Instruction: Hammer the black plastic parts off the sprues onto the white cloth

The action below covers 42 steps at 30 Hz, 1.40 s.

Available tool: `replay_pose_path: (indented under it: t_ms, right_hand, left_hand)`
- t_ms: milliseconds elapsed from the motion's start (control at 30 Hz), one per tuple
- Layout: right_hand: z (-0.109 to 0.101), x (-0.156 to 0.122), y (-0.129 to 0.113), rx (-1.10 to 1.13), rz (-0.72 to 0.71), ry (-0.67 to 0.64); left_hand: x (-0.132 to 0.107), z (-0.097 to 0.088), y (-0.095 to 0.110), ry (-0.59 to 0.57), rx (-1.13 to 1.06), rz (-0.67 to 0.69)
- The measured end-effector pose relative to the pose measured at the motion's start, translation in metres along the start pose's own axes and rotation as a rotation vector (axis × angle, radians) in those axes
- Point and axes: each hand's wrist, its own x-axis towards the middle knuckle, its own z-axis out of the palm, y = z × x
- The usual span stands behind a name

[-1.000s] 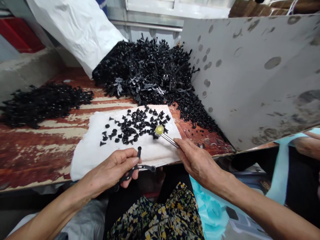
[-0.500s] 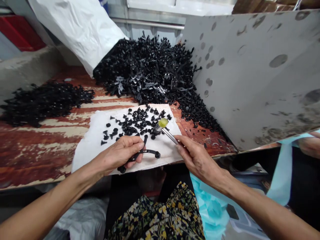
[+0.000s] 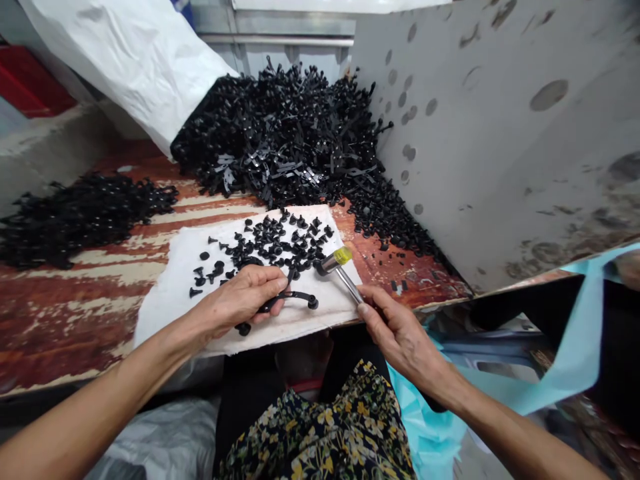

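Note:
My left hand (image 3: 247,300) is closed on a black branched plastic piece (image 3: 300,295) with round knobs at its ends, held low over the front of a white cloth (image 3: 165,300). In my right hand (image 3: 395,327) is a small mallet (image 3: 345,275) with a metal handle, a yellow face on one side of its head and a dark face on the other. The mallet head is over the cloth's right part, apart from the held piece. Many small black plugs (image 3: 273,240) with flat round heads lie scattered on the cloth beyond my left hand.
A big heap of black parts (image 3: 290,133) spills from a white sack (image 3: 135,60) at the back. A smaller black pile (image 3: 75,213) lies at left. A grey spotted panel (image 3: 480,147) stands at right. Light blue strips (image 3: 545,387) hang at lower right, by another person.
The mallet in my right hand has shifted right, away from the piece, and its head has turned. My left hand keeps its hold. The camera view has shifted slightly.

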Motion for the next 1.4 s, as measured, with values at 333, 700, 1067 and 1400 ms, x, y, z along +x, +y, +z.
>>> replay_pose_path:
  t_ms: [333,700,1067,1400]
  right_hand:
    - [0.0005,0.0010,0.0024,-0.012,-0.040,0.000]
    - [0.0008,0.0014,0.0040,0.010,-0.004,-0.036]
    - [0.0010,0.0015,0.0066,0.005,0.008,-0.053]
    - [0.0008,0.0008,0.0051,-0.059,-0.025,-0.036]
  left_hand:
    - [0.0011,0.0006,0.0034,-0.011,-0.030,-0.036]
    - [0.0021,-0.0016,-0.0033,-0.023,0.047,-0.005]
    - [0.0038,-0.0018,-0.0053,-0.026,0.093,-0.007]
    - [0.0074,-0.0032,0.0001,-0.016,0.265,-0.018]
